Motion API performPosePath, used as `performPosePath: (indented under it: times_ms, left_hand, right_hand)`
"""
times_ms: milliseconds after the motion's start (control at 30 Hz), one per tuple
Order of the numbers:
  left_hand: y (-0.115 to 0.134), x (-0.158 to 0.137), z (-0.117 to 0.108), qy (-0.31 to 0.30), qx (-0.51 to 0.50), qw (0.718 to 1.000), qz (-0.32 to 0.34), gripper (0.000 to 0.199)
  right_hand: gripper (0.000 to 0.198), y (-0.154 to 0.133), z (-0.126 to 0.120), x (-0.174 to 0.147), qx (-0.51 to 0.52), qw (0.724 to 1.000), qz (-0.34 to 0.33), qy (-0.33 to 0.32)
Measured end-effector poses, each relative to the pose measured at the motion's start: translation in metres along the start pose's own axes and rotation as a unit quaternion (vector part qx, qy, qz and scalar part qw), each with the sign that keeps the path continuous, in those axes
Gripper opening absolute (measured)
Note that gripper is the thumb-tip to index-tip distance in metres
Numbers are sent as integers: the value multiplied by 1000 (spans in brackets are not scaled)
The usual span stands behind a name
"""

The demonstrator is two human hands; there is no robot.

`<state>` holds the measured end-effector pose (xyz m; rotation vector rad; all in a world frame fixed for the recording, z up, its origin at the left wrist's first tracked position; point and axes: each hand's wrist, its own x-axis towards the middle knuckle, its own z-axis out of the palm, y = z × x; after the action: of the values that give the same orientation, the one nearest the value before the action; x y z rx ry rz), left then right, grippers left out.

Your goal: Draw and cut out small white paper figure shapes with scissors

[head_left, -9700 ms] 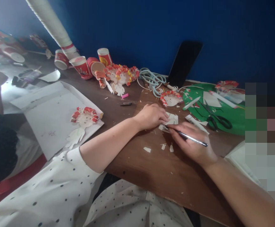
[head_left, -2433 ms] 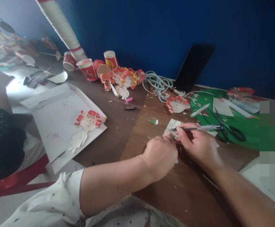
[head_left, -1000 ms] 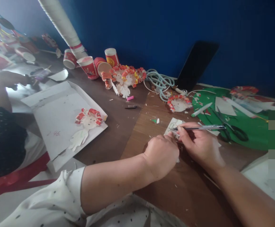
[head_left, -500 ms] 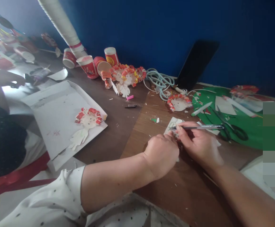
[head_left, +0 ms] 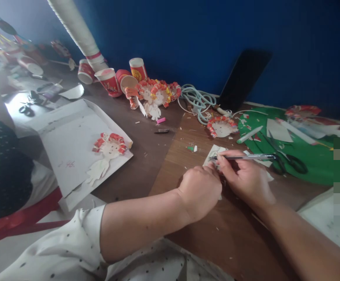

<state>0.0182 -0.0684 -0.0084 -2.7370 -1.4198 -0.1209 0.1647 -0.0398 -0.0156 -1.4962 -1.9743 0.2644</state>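
Note:
My right hand [head_left: 246, 175] is closed round a clear-barrelled pen [head_left: 246, 157], its tip on a small white piece of paper [head_left: 213, 152] with dark lines drawn on it. Curled beside it, my left hand [head_left: 200, 191] presses the paper against the table with its fingertips, most of its fingers hidden from view. Right of my hands, black-handled scissors [head_left: 294, 163] rest on a green sheet [head_left: 316, 168]. Beyond them on the table lies a white paper face with a red-and-white curled rim [head_left: 222, 128].
A white box lid [head_left: 70, 148] bearing another paper figure [head_left: 109, 148] lies left. Red paper cups [head_left: 109, 82], a coiled cable [head_left: 197, 99] and a dark phone-like slab [head_left: 244, 78] line the blue wall. A person in dark dotted clothing [head_left: 6, 168] sits at the left.
The other person's hand at the left has drawn back, uncovering dark scissors on a white surface. My hands and the pen have barely moved.

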Motion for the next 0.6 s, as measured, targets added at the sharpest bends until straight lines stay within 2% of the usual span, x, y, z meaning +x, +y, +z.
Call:
performPosePath:
  times_ms: [133, 267, 600]
  left_hand:
    - [0, 0, 1, 5, -1, 1000, -1, 32]
    - [0, 0, 1, 1, -4, 1000, 3, 34]
    - [-1, -1, 1, -9, 7, 1000, 2, 40]
  right_hand:
    - [23, -1, 0, 0, 9, 1000, -3, 2]
    - [19, 3, -1, -1, 24, 999, 0, 35]
    - [20, 8, 0, -2, -14, 999, -12, 50]
